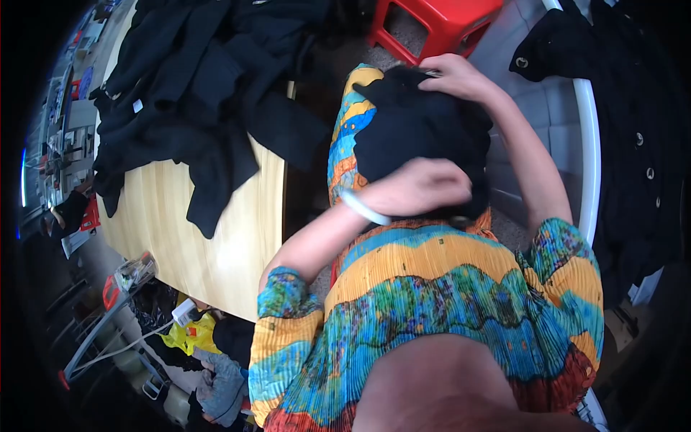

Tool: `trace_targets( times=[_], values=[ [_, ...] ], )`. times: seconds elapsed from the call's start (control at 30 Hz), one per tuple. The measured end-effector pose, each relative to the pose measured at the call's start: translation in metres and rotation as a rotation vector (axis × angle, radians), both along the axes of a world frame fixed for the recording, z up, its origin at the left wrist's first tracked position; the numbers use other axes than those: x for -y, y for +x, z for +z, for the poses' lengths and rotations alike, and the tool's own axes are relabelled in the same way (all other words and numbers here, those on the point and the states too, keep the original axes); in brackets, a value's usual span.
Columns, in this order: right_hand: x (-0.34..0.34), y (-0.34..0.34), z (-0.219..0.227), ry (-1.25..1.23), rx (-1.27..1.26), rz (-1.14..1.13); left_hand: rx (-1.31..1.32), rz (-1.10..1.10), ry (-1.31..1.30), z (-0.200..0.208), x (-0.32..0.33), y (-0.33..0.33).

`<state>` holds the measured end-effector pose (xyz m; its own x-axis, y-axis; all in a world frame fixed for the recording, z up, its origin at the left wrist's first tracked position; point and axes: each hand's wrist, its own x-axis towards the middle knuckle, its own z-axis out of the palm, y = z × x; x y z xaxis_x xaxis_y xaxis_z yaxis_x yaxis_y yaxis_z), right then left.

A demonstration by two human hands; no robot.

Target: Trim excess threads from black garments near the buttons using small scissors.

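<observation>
- On a clock centred on the lap, the pale wooden table (165, 209) fills 8 to 10 o'clock, probably set this near so that pieces lie within arm's reach.
- The pile of black garments (180, 79) covers its far part, toward 9 to 10 o'clock, loosely overlapped, with sleeve-like ends hanging toward 8; such heaping seems to favour quick lifting over neatness.
- More black garments with round fastenings (633, 158) lie at 3 o'clock, beside a white rail (588, 144) that perhaps keeps them off the floor.
- The black cloth (425, 129) is at the centre, over the lap's patterned clothing (348, 126), the thighs apparently serving as a work surface. Its long axis seems to run from 12 to 6 o'clock, with a narrow corner pointing toward 11; bunched as it is, which end is top or hem cannot be told.
- The red stool (435, 21) stands at 12, just past the cloth.
- The right hand (457, 75), at 1 o'clock, pinches the cloth's far edge, likely to steady it.
- The left hand (428, 183), at 6, is blurred, its fingers curled over the near part; whether it grips anything I cannot tell.
- A pale bracelet (363, 207) rings the left wrist at 7.
</observation>
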<state>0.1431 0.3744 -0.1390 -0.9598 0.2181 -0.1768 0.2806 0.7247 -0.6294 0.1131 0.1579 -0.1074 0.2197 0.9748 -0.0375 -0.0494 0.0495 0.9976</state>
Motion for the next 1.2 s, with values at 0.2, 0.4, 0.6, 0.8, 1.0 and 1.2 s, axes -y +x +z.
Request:
trace_targets(
  times=[0.2,0.4,0.6,0.8,1.0,1.2],
  values=[
    [0.025,0.075,0.103,-0.402,-0.439,-0.270,-0.271,0.856,-0.062,-0.016,-0.009,-0.092],
    [0.049,0.096,0.145,-0.245,-0.709,0.045,-0.395,0.389,0.120,-0.017,-0.053,-0.078],
    [0.054,0.106,0.176,-0.413,-0.822,0.717,-0.497,-0.099,0.204,-0.022,-0.079,-0.056],
    [0.064,0.116,0.204,-0.617,-0.841,0.899,-0.434,0.038,0.285,-0.029,-0.116,-0.020],
    [0.051,0.130,0.198,-0.788,-0.923,0.975,-0.670,-0.065,0.499,-0.056,-0.122,-0.031],
    [0.062,0.148,0.158,-0.376,-1.197,-0.578,-0.655,0.494,0.396,0.077,-0.117,-0.096]
  ],
)
